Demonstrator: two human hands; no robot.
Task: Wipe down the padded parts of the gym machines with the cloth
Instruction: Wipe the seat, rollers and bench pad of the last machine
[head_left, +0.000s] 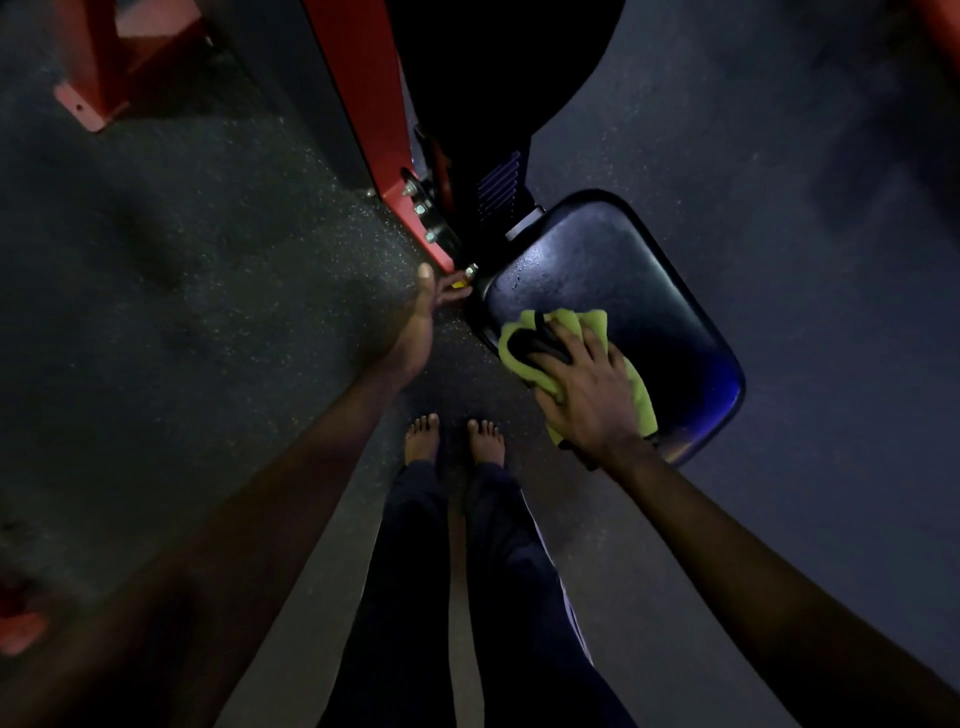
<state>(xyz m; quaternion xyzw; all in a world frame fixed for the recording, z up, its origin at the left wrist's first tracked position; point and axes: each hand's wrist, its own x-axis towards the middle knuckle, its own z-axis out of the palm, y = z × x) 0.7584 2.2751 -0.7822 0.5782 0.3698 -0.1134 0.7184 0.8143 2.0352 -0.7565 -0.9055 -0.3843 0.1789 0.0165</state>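
Yellow-green cloth (642, 402), soft and crumpled, is pressed under the right hand (587, 387), which is laid palm-down with the fingers spread and nearly straight; nothing is enclosed by them. The cloth is located on the near left part of the seat pad (597, 260), and its lower fold is draped over the pad's near edge. The pad is shown as a dark, smooth, slightly glossy rounded rectangle, dotted with small wet-looking marks. Its long axis is directed from the red frame (358, 93) at upper left toward the lower right. Most of the pad's surface beyond the hand is uncovered. The left hand (423, 317) is extended to a small yellow part (459, 284) just beside the pad's left corner, with the thumb raised. Whether the part is gripped cannot be told. Bolts are seen on the frame's lower end. Dark speckled floor (208, 260) surrounds the pad on three sides. Bare feet (422, 439) are placed between the arms.
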